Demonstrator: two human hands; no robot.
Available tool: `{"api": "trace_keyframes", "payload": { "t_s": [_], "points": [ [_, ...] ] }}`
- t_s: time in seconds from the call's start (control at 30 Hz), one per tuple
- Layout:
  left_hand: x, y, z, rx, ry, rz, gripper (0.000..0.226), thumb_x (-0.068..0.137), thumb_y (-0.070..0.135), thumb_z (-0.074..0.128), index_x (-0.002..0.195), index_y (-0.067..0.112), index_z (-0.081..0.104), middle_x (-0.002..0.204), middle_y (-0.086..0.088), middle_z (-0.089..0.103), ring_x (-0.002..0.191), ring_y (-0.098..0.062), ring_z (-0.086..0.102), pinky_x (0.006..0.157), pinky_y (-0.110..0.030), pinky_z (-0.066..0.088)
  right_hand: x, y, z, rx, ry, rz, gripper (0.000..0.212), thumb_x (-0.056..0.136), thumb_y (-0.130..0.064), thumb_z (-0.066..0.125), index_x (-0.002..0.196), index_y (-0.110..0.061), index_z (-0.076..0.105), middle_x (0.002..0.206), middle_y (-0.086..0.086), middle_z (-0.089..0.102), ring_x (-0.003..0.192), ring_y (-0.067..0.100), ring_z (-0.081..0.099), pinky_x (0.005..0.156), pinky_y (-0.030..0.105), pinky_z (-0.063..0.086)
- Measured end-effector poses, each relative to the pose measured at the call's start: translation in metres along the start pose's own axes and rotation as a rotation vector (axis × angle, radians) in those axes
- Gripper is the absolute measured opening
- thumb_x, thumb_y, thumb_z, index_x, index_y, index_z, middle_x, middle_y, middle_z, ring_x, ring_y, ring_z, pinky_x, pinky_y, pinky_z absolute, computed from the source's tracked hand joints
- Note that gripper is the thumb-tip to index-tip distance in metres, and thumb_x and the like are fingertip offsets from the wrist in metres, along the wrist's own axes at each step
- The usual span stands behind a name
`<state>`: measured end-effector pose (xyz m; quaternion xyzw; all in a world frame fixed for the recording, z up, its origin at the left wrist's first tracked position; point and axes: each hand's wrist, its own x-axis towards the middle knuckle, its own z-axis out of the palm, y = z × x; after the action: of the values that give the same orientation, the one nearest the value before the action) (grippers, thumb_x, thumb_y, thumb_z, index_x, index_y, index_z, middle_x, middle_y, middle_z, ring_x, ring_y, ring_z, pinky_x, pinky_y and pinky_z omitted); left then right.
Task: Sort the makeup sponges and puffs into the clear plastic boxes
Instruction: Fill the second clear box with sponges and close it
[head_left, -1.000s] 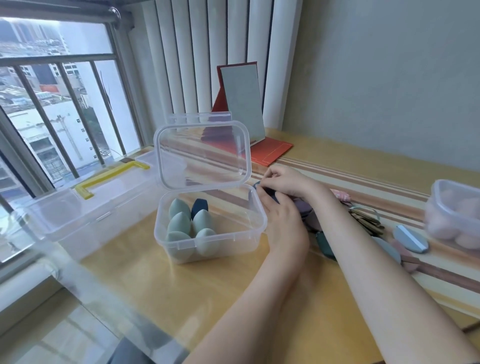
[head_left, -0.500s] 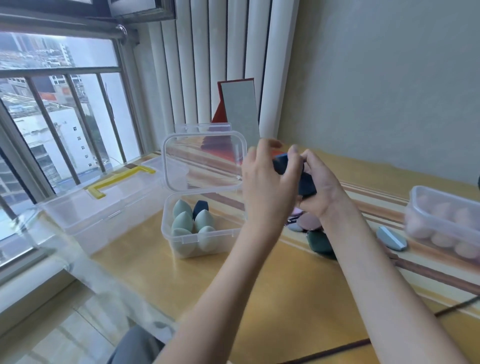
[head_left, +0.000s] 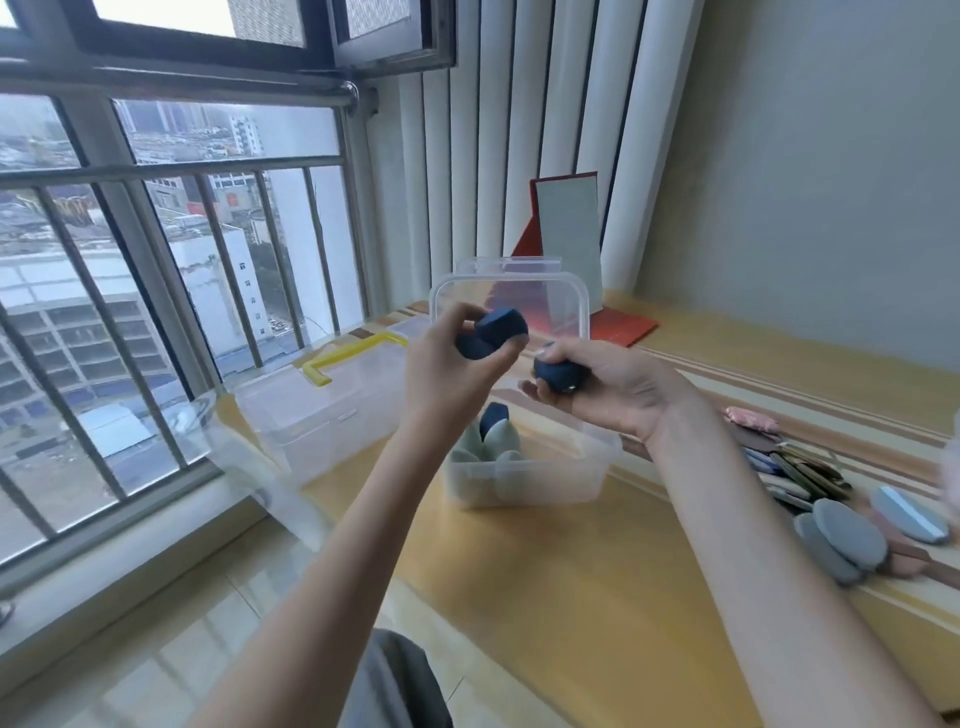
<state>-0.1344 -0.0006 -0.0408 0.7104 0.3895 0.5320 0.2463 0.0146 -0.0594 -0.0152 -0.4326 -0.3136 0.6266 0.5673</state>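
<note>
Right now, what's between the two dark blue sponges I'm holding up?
Nothing. In the head view, the left hand's sponge and the right hand's sponge are apart, with only the open box's raised clear lid behind the gap.

Two navy sponges (head_left: 492, 340) above open box (head_left: 530, 478)

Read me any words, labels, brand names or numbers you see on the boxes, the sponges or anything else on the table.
None can be read.
Clear box, its raised lid: no label shows.
Dark blue sponges in the left hand and right hand: no print shows.
Loose puffs: plain.
Buildings outside the window: any signs are too blurred.
</note>
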Motion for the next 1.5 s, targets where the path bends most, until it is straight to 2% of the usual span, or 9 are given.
{"api": "trace_keyframes", "payload": {
  "t_s": [0.1, 0.23, 0.5, 0.7, 0.83, 0.9, 1.1, 1.4, 1.5],
  "points": [
    [-0.010, -0.013, 0.000, 0.047, -0.021, -0.011, 0.035, 0.073, 0.038, 0.079, 0.098, 0.019, 0.064, 0.084, 0.007, 0.067, 0.077, -0.008, 0.063, 0.068, -0.024, 0.054, 0.005, -0.002, -0.003, -0.384, 0.014, -0.034, 0.030, 0.083, 0.001, 0.067, 0.113, 0.000, 0.061, 0.103, 0.013, 0.062, 0.091, 0.017, 0.064, 0.076, 0.025, 0.057],
    [-0.010, -0.015, 0.001, 0.043, 0.016, -0.007, 0.031, 0.075, 0.037, 0.077, 0.097, 0.023, 0.060, 0.084, 0.009, 0.065, 0.078, -0.003, 0.061, 0.068, -0.023, 0.052, -0.002, -0.003, -0.003, -0.881, 0.214, -0.008, 0.040, 0.076, -0.008, 0.079, 0.112, -0.016, 0.063, 0.101, 0.009, 0.066, 0.079, 0.019, 0.074, 0.069, 0.027, 0.060],
    [-0.010, -0.014, 0.001, 0.021, -0.092, -0.001, 0.032, 0.082, 0.030, 0.072, 0.109, 0.021, 0.058, 0.089, 0.009, 0.062, 0.075, 0.006, 0.056, 0.063, 0.000, 0.041, 0.005, 0.012, 0.002, -1.290, 0.248, -0.007, 0.034, 0.086, -0.009, 0.069, 0.119, -0.012, 0.061, 0.106, 0.008, 0.065, 0.075, 0.019, 0.072, 0.069, 0.029, 0.059],
    [-0.011, -0.017, 0.002, -0.011, -0.165, 0.031, 0.031, 0.087, 0.030, 0.066, 0.115, 0.023, 0.054, 0.096, 0.005, 0.064, 0.084, -0.009, 0.062, 0.073, -0.011, 0.047, 0.013, 0.023, 0.001, -1.394, 0.373, -0.168, 0.029, 0.082, -0.007, 0.072, 0.104, -0.015, 0.054, 0.098, 0.008, 0.063, 0.083, 0.025, 0.065, 0.081, 0.044, 0.056],
    [-0.010, -0.018, 0.003, 0.002, -0.224, 0.053, 0.030, 0.087, 0.028, 0.066, 0.114, 0.023, 0.052, 0.089, 0.007, 0.062, 0.084, -0.018, 0.064, 0.078, -0.031, 0.054, 0.015, 0.025, 0.005, -1.379, 0.374, -0.292, 0.023, 0.079, -0.008, 0.075, 0.097, -0.016, 0.062, 0.099, 0.006, 0.063, 0.082, 0.021, 0.061, 0.070, 0.032, 0.050],
    [-0.011, -0.017, 0.003, -0.004, -0.269, 0.058, 0.030, 0.087, 0.027, 0.066, 0.113, 0.023, 0.050, 0.084, 0.011, 0.060, 0.080, -0.018, 0.065, 0.075, -0.031, 0.055, 0.015, 0.027, 0.004, -1.345, 0.339, -0.318, 0.028, 0.079, -0.008, 0.075, 0.103, -0.017, 0.063, 0.096, 0.004, 0.063, 0.080, 0.019, 0.059, 0.065, 0.026, 0.044],
    [-0.011, -0.015, 0.001, -0.026, -0.327, 0.078, 0.033, 0.087, 0.022, 0.067, 0.114, 0.018, 0.049, 0.081, 0.016, 0.058, 0.072, -0.003, 0.059, 0.060, -0.012, 0.048, 0.016, 0.024, -0.003, -1.007, 0.293, -0.289, 0.042, 0.081, 0.005, 0.070, 0.118, -0.010, 0.059, 0.087, 0.011, 0.067, 0.086, 0.025, 0.068, 0.074, 0.038, 0.061],
    [-0.010, -0.018, 0.004, 0.135, -0.439, 0.160, 0.035, 0.088, 0.031, 0.064, 0.116, 0.022, 0.045, 0.099, -0.004, 0.065, 0.083, -0.024, 0.063, 0.075, -0.043, 0.055, 0.019, 0.025, -0.001, -1.050, 0.345, -0.206, 0.023, 0.085, 0.007, 0.060, 0.101, -0.010, 0.066, 0.090, 0.010, 0.069, 0.078, 0.020, 0.069, 0.075, 0.039, 0.061],
    [-0.011, -0.019, 0.004, 0.140, -0.441, 0.165, 0.035, 0.088, 0.032, 0.063, 0.116, 0.022, 0.044, 0.100, -0.005, 0.065, 0.082, -0.025, 0.063, 0.075, -0.044, 0.055, 0.020, 0.021, -0.001, -0.975, 0.369, -0.135, 0.019, 0.086, 0.006, 0.060, 0.101, -0.003, 0.066, 0.094, 0.016, 0.069, 0.080, 0.023, 0.071, 0.075, 0.038, 0.061]
  ]
}}
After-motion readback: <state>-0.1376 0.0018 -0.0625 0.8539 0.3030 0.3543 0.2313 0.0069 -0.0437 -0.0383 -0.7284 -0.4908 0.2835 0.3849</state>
